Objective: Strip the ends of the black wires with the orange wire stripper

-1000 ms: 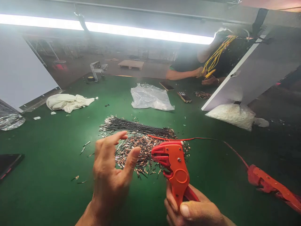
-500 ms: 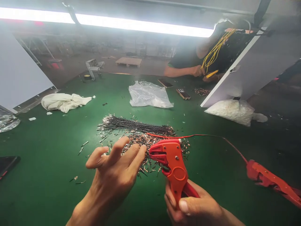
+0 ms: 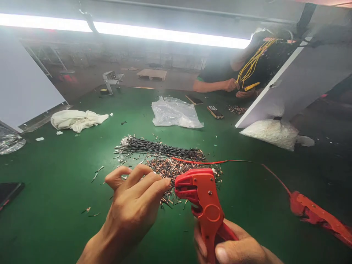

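My right hand (image 3: 236,242) is wrapped around the handle of a red and orange wire stripper (image 3: 209,205), its jaws pointing left. At those jaws, my left hand (image 3: 137,194) is pinched closed; a short bit of black wire (image 3: 172,187) shows between the fingertips and the jaws, the rest hidden by the hand. Behind the tool lies a heap of wire scraps (image 3: 170,167), black with copper ends. A bundle of black wires (image 3: 156,147) with bare ends lies just beyond the heap.
A second red wire stripper (image 3: 319,216) lies at right, a red cord (image 3: 203,161) running towards it. Further back are a clear plastic bag (image 3: 176,113), two phones (image 3: 215,112), a white cloth (image 3: 78,120) and a filled bag (image 3: 271,132). Across the table, a person's hands (image 3: 232,85) hold yellow wires.
My left fingers have closed from a looser spread into a pinch at the stripper's jaws, where black wire now shows. The stripper sits slightly lower in view. Across the table, the person's hands moved slightly.
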A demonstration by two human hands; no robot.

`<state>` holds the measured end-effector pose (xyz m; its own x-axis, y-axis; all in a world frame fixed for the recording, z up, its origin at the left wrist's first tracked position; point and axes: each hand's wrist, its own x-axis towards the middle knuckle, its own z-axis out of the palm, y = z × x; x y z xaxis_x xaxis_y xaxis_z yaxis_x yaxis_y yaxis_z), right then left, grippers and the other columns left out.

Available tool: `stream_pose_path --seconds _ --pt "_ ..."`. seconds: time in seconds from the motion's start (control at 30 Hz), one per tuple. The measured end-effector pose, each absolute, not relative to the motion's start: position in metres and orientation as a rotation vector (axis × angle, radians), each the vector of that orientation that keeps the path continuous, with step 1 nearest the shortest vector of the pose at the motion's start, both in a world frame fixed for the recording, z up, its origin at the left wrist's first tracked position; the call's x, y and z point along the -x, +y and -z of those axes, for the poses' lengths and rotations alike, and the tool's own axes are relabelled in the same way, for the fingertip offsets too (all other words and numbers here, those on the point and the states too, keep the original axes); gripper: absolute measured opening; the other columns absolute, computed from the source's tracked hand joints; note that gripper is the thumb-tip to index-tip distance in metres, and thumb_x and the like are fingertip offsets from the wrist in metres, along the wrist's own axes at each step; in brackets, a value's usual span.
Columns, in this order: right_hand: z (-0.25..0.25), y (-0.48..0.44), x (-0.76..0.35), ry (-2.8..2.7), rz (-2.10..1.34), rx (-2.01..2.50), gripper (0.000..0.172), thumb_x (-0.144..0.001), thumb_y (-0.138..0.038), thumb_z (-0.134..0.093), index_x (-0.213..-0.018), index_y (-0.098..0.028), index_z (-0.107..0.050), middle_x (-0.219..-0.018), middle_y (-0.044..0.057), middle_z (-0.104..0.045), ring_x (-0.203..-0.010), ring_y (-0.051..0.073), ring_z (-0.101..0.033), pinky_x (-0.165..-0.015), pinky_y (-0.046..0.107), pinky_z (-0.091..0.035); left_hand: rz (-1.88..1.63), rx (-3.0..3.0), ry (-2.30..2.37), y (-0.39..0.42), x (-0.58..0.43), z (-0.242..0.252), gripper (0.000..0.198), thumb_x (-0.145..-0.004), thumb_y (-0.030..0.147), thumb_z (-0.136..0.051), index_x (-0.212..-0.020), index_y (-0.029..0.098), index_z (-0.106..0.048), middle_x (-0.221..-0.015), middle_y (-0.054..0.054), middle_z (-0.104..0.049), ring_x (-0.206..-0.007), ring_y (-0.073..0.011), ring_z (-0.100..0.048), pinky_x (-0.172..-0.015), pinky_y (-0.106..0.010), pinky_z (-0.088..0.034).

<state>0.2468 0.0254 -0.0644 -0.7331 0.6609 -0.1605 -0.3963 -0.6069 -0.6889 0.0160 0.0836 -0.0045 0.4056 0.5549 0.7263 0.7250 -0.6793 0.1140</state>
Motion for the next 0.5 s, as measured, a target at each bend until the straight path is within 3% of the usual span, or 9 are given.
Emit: stream_pose_path --seconds 0.5 --pt "0.07 0.025 -0.248 -0.778 -2.379 0.539 0.032 -0.067 -0.032 -0.07 -0.086 -0.007 -0.062 -0.065 0.002 -0.051 -0.058 0.011 -0.043 -0.054 0.021 -0.029 1.037 2.423 -1.029 0.082 -0.008 0.007 0.024 -0.084 0.003 -0.061 -0.094 0.024 -0.064 -0.076 0.005 -0.072 -0.074 -0.0156 -0.058 -0.077 -0.037 -0.027"
